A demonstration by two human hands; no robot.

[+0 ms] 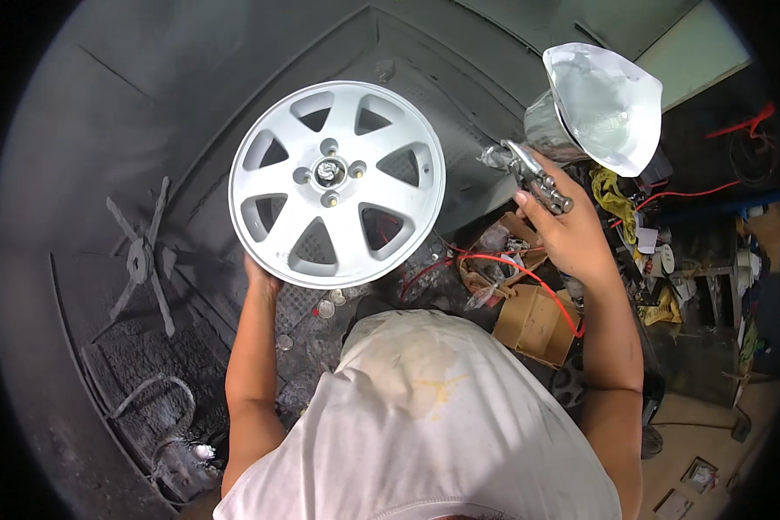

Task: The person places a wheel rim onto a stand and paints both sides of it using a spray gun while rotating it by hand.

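A silver-white alloy wheel rim (336,184) with several spokes is held up in front of me, its face toward the camera. My left hand (261,279) grips its lower left edge from behind. My right hand (566,227) is closed around the handle of a metal spray gun (536,178), which points left toward the rim. A paint cup (600,106) covered with a crumpled white liner sits on top of the gun. The gun's nozzle stays apart from the rim.
Behind the rim is a grey, paint-coated booth wall (104,130) with a spoked metal stand (140,258) at the left. A red hose (529,276) trails over a cardboard box (535,321) and scattered clutter at the right. My white shirt (425,416) fills the bottom.
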